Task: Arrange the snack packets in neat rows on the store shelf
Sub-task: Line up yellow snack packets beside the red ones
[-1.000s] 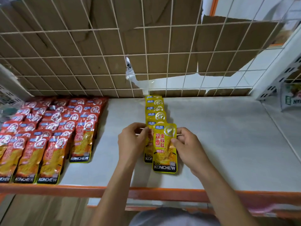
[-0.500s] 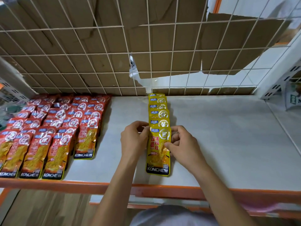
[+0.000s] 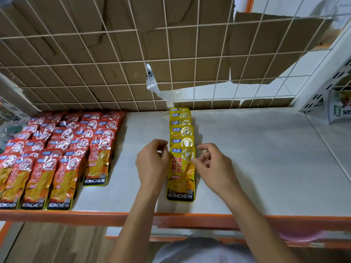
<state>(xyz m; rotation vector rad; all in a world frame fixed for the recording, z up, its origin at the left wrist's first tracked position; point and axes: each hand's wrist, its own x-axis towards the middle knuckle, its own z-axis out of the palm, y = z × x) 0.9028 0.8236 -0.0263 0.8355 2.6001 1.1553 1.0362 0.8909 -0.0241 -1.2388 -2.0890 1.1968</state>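
Note:
A row of yellow snack packets (image 3: 180, 130) runs from the wire back panel toward the front of the white shelf (image 3: 256, 168), each overlapping the one behind. The front yellow packet (image 3: 181, 177) lies flat and in line with the row. My left hand (image 3: 152, 164) sits at its upper left edge, thumb against the edge, fingers loosely curled. My right hand (image 3: 213, 166) sits at its upper right edge, with the thumb tip touching the packet and the other fingers lifted off it. Several rows of red snack packets (image 3: 57, 152) fill the shelf's left part.
A white wire grid (image 3: 171, 59) backed by torn cardboard closes the shelf's rear. An orange rail (image 3: 95, 215) runs along the front edge. A white upright (image 3: 322, 88) and another packet (image 3: 340, 107) stand at the far right. Bare shelf lies between the red and yellow rows.
The front yellow packet, held skewed above the row a second ago, has been lowered and straightened onto it. Both hands have eased their pinch and now only touch its edges.

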